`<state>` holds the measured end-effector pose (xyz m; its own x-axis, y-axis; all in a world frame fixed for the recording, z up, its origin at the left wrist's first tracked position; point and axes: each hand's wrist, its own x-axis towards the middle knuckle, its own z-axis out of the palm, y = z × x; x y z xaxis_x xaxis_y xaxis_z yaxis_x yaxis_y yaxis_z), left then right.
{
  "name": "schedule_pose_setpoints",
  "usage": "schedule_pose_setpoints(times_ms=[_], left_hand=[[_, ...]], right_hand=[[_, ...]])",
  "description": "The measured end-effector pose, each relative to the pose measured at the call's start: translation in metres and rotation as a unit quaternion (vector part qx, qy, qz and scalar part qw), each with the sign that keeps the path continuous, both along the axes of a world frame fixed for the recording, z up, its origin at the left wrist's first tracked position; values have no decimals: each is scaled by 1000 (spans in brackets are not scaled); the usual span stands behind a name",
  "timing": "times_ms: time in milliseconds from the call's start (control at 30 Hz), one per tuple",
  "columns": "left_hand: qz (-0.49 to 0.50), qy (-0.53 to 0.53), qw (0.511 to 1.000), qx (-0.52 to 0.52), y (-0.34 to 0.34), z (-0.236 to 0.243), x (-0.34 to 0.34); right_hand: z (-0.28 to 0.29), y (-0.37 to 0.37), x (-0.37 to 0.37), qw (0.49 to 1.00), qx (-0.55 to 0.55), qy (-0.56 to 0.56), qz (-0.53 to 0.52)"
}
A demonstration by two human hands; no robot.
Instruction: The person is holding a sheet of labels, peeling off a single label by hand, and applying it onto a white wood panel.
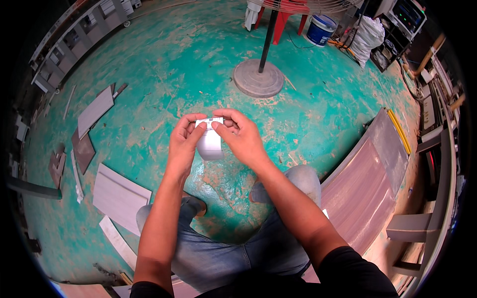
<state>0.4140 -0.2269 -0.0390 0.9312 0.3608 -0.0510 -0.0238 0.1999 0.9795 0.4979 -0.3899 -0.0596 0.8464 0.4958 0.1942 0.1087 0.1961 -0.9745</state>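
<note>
A strip of white labels [210, 143] hangs between my two hands, above the floor and in front of my knees. Its top edge carries dark print, and the lower end curls down, blank. My left hand [187, 134] pinches the upper left corner between thumb and bent fingers. On the upper right corner, my right hand [239, 135] grips in the same way, its thumb lying on the printed part. The two thumbs are close together on the strip. The fingertips behind it are partly hidden.
Grey panels [119, 194] lie on the green floor [164, 94] at left. A fan stand's round base [258, 78] stands ahead, with a blue bucket [321, 31] and white sack [367, 39] beyond. Large brown boards [360, 188] lie at right, beside a metal frame [442, 198].
</note>
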Motion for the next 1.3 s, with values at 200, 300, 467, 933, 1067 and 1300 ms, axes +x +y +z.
schedule_pose_setpoints(times_ms=[200,300,467,933,1067,1300], left_hand=[[-1,8,1000,6,-1,2,0],[4,12,1000,10,-4,4,0],[20,34,999,25,8,-10,-2],[7,-13,1000,7,0,-3,1],[5,-9,1000,7,-1,0,0],[24,26,999,16,2,-3,0]], right_hand=[[0,-2,2,999,-3,-37,11],[5,-3,2,998,-14,-69,7],[17,-2,-4,991,-46,-124,3],[10,-3,-3,998,-52,-37,-2],[12,-5,-2,995,-59,-76,-12],[12,-3,-2,994,-34,-104,-7]])
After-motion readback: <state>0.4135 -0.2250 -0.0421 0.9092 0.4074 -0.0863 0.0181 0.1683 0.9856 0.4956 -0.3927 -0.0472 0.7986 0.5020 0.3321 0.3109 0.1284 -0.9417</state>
